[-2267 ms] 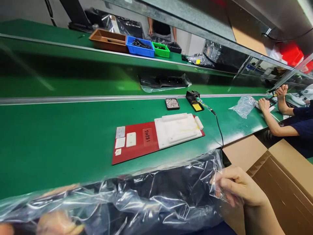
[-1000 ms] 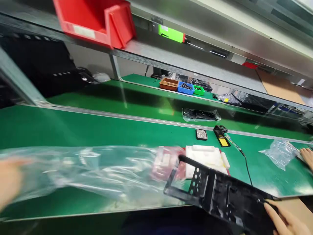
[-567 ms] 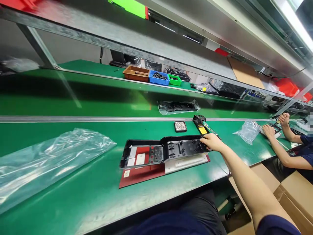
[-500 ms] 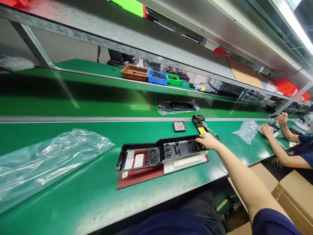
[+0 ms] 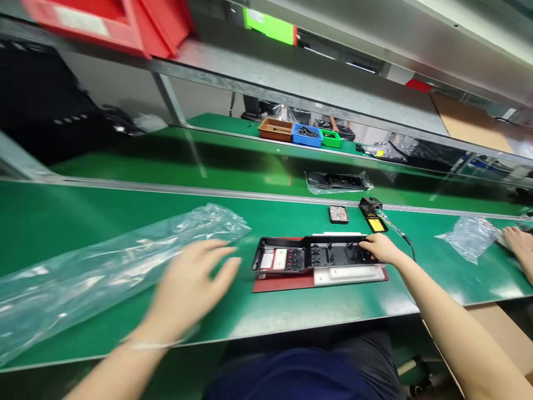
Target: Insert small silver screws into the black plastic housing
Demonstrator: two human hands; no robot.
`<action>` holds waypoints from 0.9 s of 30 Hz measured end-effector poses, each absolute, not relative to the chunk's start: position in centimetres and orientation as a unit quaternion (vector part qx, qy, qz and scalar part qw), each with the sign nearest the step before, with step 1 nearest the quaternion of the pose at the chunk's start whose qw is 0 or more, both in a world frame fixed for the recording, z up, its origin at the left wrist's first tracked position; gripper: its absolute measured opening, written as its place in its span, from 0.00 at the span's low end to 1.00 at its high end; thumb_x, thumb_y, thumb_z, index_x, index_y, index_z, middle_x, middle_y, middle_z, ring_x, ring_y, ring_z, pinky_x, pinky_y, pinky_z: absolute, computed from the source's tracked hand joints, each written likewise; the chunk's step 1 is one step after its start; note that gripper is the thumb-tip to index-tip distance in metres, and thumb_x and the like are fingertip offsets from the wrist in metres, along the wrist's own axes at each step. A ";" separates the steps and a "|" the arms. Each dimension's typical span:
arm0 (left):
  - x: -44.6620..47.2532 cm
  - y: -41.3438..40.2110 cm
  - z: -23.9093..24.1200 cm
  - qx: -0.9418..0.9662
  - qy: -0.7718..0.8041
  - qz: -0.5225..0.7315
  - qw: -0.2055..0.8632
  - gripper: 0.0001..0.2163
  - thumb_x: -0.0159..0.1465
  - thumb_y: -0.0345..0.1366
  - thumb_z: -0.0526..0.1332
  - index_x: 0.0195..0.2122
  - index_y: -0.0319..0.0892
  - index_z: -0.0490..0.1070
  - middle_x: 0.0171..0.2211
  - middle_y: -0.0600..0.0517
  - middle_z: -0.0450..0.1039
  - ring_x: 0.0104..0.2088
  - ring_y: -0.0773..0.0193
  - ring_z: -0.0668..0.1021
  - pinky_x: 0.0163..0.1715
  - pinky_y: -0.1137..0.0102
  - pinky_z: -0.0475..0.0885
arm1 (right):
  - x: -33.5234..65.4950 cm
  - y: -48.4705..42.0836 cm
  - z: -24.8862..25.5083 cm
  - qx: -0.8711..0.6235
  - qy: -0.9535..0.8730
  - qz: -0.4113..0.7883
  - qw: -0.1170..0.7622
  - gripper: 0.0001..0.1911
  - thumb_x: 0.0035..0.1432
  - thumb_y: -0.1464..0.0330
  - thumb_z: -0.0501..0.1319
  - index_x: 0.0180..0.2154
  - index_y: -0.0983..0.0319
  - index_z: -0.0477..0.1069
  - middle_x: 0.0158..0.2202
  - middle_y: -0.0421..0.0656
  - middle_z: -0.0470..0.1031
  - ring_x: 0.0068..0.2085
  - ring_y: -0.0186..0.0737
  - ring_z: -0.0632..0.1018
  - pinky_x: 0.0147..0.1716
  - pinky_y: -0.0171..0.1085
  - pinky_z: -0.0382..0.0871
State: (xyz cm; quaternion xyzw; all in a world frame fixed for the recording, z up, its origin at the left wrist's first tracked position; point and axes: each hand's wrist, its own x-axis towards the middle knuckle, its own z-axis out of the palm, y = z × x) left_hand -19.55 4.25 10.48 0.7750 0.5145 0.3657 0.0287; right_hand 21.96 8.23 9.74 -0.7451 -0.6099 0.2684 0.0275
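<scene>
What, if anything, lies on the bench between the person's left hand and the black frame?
Nothing visible does. Only bare green bench separates the left hand from the black frame. The plastic bag lies to the hand's left and behind it, away from the frame.

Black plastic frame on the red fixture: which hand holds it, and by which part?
The right hand grips the black plastic frame at its right end. The left hand is open, holding nothing.

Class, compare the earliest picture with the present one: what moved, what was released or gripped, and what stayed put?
The black plastic frame came out of the clear bag and now lies on the red and white fixture, right hand resting on its end. The bag was let go, left hand open beside it. The soldering iron stand and screw tray stayed.
</scene>
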 end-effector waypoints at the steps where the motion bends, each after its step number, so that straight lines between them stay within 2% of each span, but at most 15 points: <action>1: -17.6 4.5 9.8 0.801 0.485 0.349 0.029 0.13 0.67 0.44 0.58 0.43 0.40 0.71 0.48 0.46 0.70 0.52 0.54 0.71 0.56 0.50 0.66 | 22.0 8.1 9.6 -0.747 -0.609 0.265 0.026 0.19 0.73 0.60 0.55 0.38 0.72 0.69 0.28 0.40 0.66 0.27 0.29 0.70 0.33 0.29 0.71; 3: -12.9 5.2 8.7 0.857 0.415 0.300 0.054 0.12 0.67 0.42 0.58 0.47 0.41 0.71 0.51 0.47 0.69 0.54 0.56 0.70 0.56 0.55 0.68 | 22.1 8.1 9.3 -0.755 -0.603 0.259 0.023 0.19 0.73 0.60 0.55 0.38 0.71 0.69 0.28 0.41 0.66 0.27 0.29 0.70 0.34 0.30 0.72; 7: -4.1 6.9 7.7 0.905 0.358 0.213 0.089 0.31 0.60 0.53 0.65 0.59 0.41 0.62 0.61 0.42 0.62 0.63 0.48 0.63 0.61 0.50 0.63 | 22.0 8.2 8.6 -0.773 -0.587 0.239 0.027 0.20 0.73 0.58 0.54 0.39 0.71 0.69 0.29 0.41 0.66 0.29 0.30 0.70 0.36 0.32 0.72; 11: 0.5 7.9 7.1 0.911 0.366 0.160 0.102 0.44 0.55 0.64 0.62 0.64 0.39 0.54 0.65 0.37 0.53 0.66 0.42 0.56 0.65 0.44 0.54 | 21.3 8.0 8.2 -0.786 -0.585 0.194 0.039 0.19 0.73 0.59 0.55 0.39 0.70 0.70 0.33 0.44 0.68 0.36 0.34 0.73 0.45 0.37 0.72; 13: 1.5 8.1 6.6 0.910 0.376 0.139 0.105 0.45 0.55 0.66 0.61 0.64 0.38 0.54 0.66 0.36 0.50 0.67 0.42 0.53 0.66 0.44 0.50 | 20.8 7.7 8.1 -0.796 -0.581 0.161 0.048 0.18 0.73 0.60 0.55 0.41 0.70 0.70 0.37 0.46 0.69 0.42 0.37 0.73 0.50 0.41 0.71; 16: 2.0 8.3 6.1 0.908 0.389 0.115 0.102 0.42 0.56 0.66 0.60 0.62 0.38 0.59 0.67 0.38 0.50 0.67 0.42 0.53 0.66 0.44 0.47 | 20.2 7.4 7.7 -0.808 -0.571 0.129 0.060 0.18 0.73 0.59 0.54 0.42 0.70 0.70 0.40 0.47 0.69 0.45 0.38 0.73 0.53 0.43 0.70; 21: 1.7 8.2 6.5 0.907 0.398 0.102 0.092 0.41 0.57 0.66 0.59 0.61 0.39 0.59 0.66 0.38 0.51 0.67 0.41 0.53 0.65 0.43 0.49 | 19.6 7.2 7.3 -0.817 -0.558 0.116 0.085 0.18 0.73 0.59 0.55 0.43 0.70 0.70 0.40 0.47 0.69 0.45 0.38 0.73 0.53 0.44 0.70; 27: 1.0 7.9 7.0 0.912 0.390 0.082 0.099 0.43 0.57 0.66 0.59 0.63 0.38 0.57 0.67 0.37 0.47 0.68 0.40 0.49 0.67 0.43 0.46 | 18.6 6.5 7.0 -0.830 -0.537 0.109 0.102 0.18 0.73 0.60 0.54 0.43 0.70 0.70 0.39 0.47 0.69 0.44 0.38 0.73 0.53 0.43 0.70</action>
